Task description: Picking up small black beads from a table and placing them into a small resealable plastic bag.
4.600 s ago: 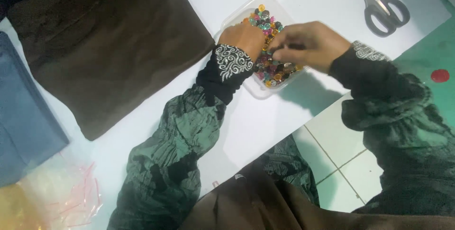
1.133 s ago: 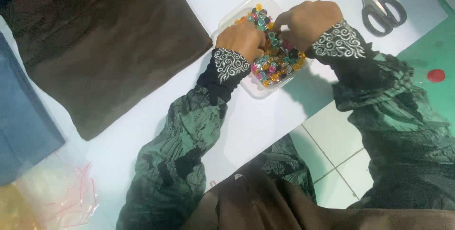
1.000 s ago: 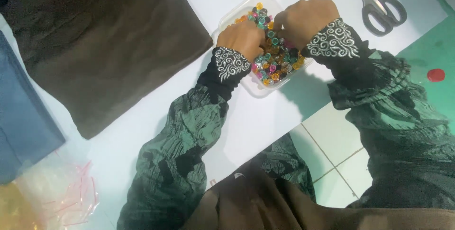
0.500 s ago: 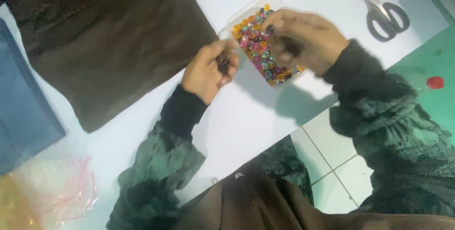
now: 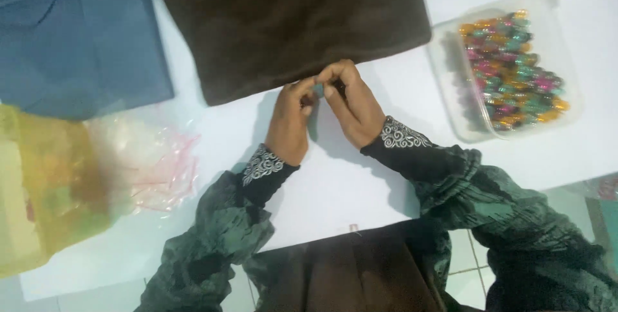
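Note:
My left hand (image 5: 290, 122) and my right hand (image 5: 351, 103) meet fingertip to fingertip over the white table (image 5: 335, 190), just below the near edge of a dark brown cloth (image 5: 290, 22). Both pinch a tiny teal piece that looks like a small bead (image 5: 314, 84); the fingers hide most of it. A clear plastic tray (image 5: 465, 128) filled with several shiny multicoloured beads (image 5: 515, 74) stands to the right, well apart from both hands.
A folded blue cloth (image 5: 77, 35) lies at the upper left. A yellowish plastic bag (image 5: 45, 183) and crumpled clear plastic bags (image 5: 154, 164) sit at the left. The table's near edge runs above my lap, with tiled floor at the lower right.
Both hands have left the bead tray and moved left to the brown cloth's edge, fingertips now joined. The view has shifted, so the scissors are out of frame.

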